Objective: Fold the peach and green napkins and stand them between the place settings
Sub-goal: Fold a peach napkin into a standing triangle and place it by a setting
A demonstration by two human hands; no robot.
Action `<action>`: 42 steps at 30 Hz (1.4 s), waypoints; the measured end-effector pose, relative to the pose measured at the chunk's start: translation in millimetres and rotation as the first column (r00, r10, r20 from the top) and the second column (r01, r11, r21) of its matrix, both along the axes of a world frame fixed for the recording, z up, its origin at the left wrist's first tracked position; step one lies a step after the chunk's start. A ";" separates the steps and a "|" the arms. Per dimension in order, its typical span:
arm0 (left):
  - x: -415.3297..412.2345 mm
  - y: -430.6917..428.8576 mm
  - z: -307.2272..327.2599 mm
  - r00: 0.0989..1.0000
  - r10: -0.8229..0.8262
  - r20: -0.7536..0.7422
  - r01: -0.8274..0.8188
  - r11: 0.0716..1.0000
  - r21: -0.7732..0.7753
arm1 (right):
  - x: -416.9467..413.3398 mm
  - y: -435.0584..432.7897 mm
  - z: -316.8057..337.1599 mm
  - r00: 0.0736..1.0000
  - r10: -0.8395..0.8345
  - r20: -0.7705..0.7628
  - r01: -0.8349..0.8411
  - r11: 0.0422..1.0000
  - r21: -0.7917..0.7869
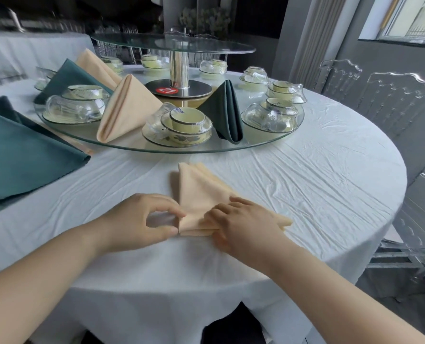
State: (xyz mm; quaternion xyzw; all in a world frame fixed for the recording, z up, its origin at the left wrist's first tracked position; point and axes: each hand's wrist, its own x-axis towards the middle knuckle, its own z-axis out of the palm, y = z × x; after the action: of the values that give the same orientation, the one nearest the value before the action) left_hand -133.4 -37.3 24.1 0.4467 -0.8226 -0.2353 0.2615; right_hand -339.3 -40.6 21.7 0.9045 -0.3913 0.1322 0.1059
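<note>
A peach napkin (198,194), folded into a triangle, lies flat on the white tablecloth near the front edge. My left hand (142,217) pinches its lower left corner between thumb and fingers. My right hand (241,219) lies on its right half, fingers curled at the fold. On the glass turntable (256,145) a folded peach napkin (126,108) and a dark green napkin (225,112) stand upright between wrapped place settings (179,125). Further back, another green napkin (67,78) and another peach napkin (95,63) stand too.
A stack of flat green napkins (20,155) over peach ones lies at the left on the table (330,182). Wrapped bowl sets ring the turntable around a metal post (179,68) that carries an upper glass tier. Clear plastic chairs (392,100) stand at the right.
</note>
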 end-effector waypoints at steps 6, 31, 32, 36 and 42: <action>-4.8 -10.2 -13.4 0.966 0.024 0.257 0.070 0.934 -0.351 | 6.8 -8.5 16.2 0.997 -0.015 -0.072 0.013 0.999 -0.029; -64.8 -13.0 47.0 0.829 0.490 -0.271 -0.548 0.808 -0.217 | 13.0 -55.6 90.3 0.746 -0.113 0.657 -0.154 0.930 0.335; -67.1 -14.5 43.6 0.821 0.512 -0.253 -0.563 0.801 -0.206 | 12.9 -54.0 84.1 0.694 -0.157 0.703 -0.131 0.932 0.337; -76.7 -15.1 32.5 0.810 0.540 -0.230 -0.582 0.791 -0.191 | 20.6 -41.8 69.1 0.610 -0.371 0.700 0.074 0.906 0.416; -66.4 -5.0 25.2 0.849 0.366 -0.382 -0.383 0.923 0.035 | 29.8 -38.4 65.2 0.697 -0.476 0.537 0.296 0.872 0.390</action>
State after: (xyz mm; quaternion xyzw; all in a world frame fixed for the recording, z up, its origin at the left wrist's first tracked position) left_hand -199.8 -42.3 49.3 0.5383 -0.6580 -0.2444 0.4665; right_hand -309.5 -79.0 86.9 0.7122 -0.6009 0.3395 -0.1284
